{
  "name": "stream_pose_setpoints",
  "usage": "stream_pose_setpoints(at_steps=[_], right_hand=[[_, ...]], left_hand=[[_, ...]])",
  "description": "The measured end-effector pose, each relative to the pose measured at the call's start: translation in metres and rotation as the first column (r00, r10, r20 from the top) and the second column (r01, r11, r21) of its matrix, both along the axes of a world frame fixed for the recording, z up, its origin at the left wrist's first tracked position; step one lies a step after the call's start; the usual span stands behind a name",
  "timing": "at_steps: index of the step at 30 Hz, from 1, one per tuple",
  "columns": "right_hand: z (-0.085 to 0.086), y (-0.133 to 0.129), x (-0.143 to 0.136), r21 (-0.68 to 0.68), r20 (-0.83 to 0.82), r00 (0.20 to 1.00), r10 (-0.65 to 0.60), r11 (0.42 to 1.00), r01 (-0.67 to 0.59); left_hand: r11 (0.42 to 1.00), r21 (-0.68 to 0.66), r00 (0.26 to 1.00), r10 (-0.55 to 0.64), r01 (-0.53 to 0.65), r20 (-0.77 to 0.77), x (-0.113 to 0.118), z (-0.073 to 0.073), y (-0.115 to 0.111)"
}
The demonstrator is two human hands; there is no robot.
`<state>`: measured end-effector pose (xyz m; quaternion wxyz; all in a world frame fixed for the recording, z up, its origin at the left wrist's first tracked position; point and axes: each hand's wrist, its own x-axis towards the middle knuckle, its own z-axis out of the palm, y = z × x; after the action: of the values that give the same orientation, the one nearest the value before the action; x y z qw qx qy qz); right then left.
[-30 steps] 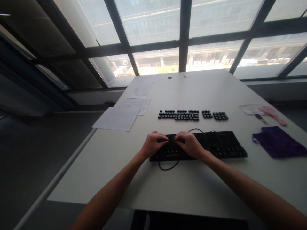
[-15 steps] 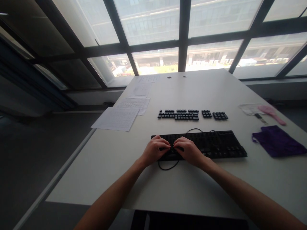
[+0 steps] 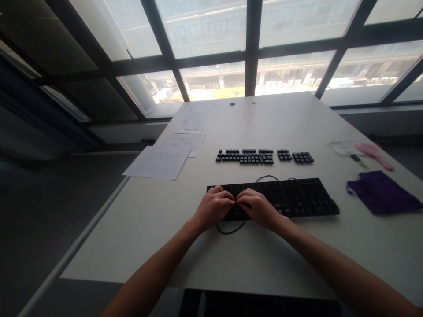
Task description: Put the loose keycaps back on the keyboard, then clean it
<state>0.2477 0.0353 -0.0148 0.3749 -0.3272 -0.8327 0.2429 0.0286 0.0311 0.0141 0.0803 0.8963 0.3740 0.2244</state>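
A black keyboard (image 3: 297, 198) lies on the white table, with many of its keys bare of caps. Over its left part, my left hand (image 3: 212, 207) and my right hand (image 3: 258, 208) meet fingertip to fingertip. Both are closed in a pinch on a small dark keycap (image 3: 235, 201), which the fingers mostly cover. Beyond the keyboard, loose black keycaps (image 3: 256, 161) are laid out in rows and blocks. A black cable (image 3: 231, 232) loops out from under the keyboard's near edge, and another bit of it shows behind.
Printed sheets (image 3: 158, 162) lie along the table's left edge. At the right are a purple cloth pouch (image 3: 383, 193), a pink hairbrush (image 3: 373, 154), a small dark tool (image 3: 358, 160) and a clear plastic bag (image 3: 342, 148). Large windows (image 3: 211, 31) stand behind the table (image 3: 132, 237).
My fingertips have drawn slightly closer together at the same spot on the keyboard. The view has shifted a little; the keyboard and the laid-out keycaps stay in place.
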Motion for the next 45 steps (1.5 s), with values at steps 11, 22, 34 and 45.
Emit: stream_pose_setpoints(at_steps=[11,22,34,45], right_hand=[[0.004,-0.001,0.000,-0.006,0.042,0.999,0.009,1.000,-0.009],[0.011,-0.011,0.001,0.052,0.181,0.983,-0.028,0.998,0.019],[0.005,-0.012,0.003,0.064,0.156,0.986,-0.057,0.997,0.048],[0.010,-0.010,0.005,0.046,0.130,0.986,-0.100,0.994,0.095]], left_hand=[[1.000,0.008,0.999,0.017,-0.017,-0.030,0.002,0.002,-0.003],[0.997,-0.043,0.998,0.060,-0.060,-0.012,0.007,0.003,-0.004],[0.999,0.019,0.998,0.042,-0.041,-0.057,0.003,0.004,-0.013],[0.993,-0.055,0.979,0.111,-0.103,0.171,0.004,0.000,-0.002]])
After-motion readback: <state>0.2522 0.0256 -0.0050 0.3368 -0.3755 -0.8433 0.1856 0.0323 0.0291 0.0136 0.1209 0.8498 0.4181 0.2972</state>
